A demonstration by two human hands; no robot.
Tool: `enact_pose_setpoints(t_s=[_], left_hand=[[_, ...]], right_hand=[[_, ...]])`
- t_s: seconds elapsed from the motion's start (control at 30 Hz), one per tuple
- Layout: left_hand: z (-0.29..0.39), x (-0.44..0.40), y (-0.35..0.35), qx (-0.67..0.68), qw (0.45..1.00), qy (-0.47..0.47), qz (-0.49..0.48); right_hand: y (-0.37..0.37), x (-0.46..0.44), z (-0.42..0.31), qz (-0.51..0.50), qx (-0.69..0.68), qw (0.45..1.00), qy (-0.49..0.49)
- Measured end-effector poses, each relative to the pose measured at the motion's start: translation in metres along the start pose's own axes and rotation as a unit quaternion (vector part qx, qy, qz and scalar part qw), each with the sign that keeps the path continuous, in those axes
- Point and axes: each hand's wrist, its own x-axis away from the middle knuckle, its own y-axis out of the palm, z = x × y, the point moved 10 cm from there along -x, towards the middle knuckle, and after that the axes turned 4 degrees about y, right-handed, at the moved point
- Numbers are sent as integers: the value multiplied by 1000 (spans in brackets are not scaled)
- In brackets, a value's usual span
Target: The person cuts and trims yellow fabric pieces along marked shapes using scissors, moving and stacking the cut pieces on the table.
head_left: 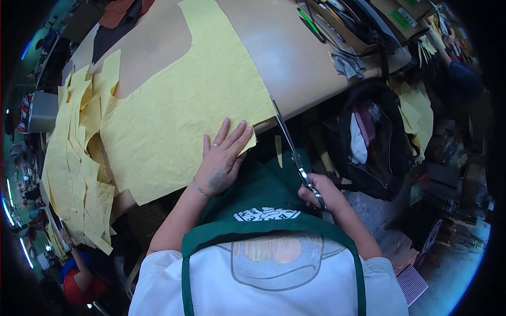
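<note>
Yellow sheet (174,110) lies under spread left fingers (235,135), while right fingers (305,195) grip scissors (297,159)

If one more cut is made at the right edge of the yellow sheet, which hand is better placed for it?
Probably the right hand: it holds the scissors, their tip at that edge. The left hand lies on the yellow sheet without a tool.
</note>
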Motion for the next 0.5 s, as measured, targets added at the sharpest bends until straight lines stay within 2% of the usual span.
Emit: enact_pose_setpoints(t_s=[0.5], left_hand=[[2,8,4,-19,1000,14,1]], right_hand=[[1,-3,-13,39,-4,999,6]])
